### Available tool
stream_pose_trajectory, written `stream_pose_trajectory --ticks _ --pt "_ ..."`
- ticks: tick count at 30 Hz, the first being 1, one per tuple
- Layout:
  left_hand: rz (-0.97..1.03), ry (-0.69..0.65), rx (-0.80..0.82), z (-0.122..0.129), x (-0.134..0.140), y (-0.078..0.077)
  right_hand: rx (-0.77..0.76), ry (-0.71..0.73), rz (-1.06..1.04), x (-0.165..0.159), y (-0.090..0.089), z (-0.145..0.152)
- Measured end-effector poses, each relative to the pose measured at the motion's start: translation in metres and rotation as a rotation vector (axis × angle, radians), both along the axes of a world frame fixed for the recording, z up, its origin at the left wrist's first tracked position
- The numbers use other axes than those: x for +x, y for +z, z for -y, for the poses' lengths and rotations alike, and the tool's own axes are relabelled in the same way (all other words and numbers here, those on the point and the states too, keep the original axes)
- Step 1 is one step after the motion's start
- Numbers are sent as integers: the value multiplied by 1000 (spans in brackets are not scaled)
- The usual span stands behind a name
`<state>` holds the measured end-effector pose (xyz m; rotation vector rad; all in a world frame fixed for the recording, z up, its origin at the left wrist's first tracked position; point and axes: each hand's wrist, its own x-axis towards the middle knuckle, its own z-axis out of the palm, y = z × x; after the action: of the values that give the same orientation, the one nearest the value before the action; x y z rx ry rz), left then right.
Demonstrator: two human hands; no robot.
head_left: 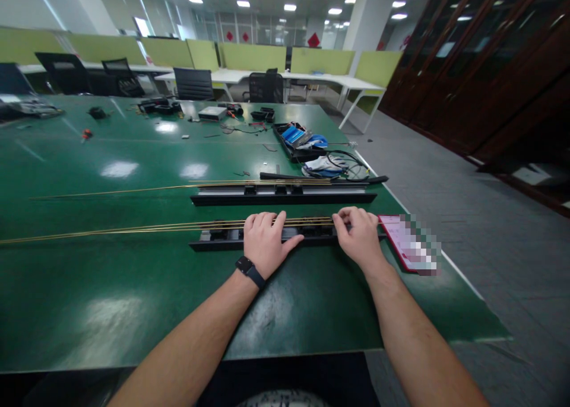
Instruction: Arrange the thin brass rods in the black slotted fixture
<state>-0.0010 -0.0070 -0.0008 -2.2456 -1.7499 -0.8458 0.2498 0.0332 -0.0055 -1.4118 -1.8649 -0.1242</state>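
Note:
A long black rail (218,245) with dark fittings in its channel lies crosswise before me. Thin brass-coloured rods (133,230) run along its top and stretch far past its left end. My left hand (266,241) rests across the middle of the rail and rods, fingers laid over them and thumb spread to the right. Near the rail's right end, my right hand (360,238) is closed, thumb and forefinger pinching at a rod. The exact grip is partly hidden by the fingers.
Beyond lies a second black rail (285,199) with more brass rods. A red-edged pink tablet-like object (396,235), partly blurred, sits right of my right hand. Farther back are a black tray (289,146) with blue items, gloves (325,166) and cables. The green table (146,288) ends at the right.

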Motion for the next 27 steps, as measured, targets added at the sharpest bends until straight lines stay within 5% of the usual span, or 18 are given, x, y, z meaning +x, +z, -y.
stream_pose_trajectory --ticks 9,27 --pt "-2 -1 -1 0 0 1 -8 79 3 -6 -1 3" --pt "-9 2 1 -1 0 -1 -1 22 -9 1 -3 -2"
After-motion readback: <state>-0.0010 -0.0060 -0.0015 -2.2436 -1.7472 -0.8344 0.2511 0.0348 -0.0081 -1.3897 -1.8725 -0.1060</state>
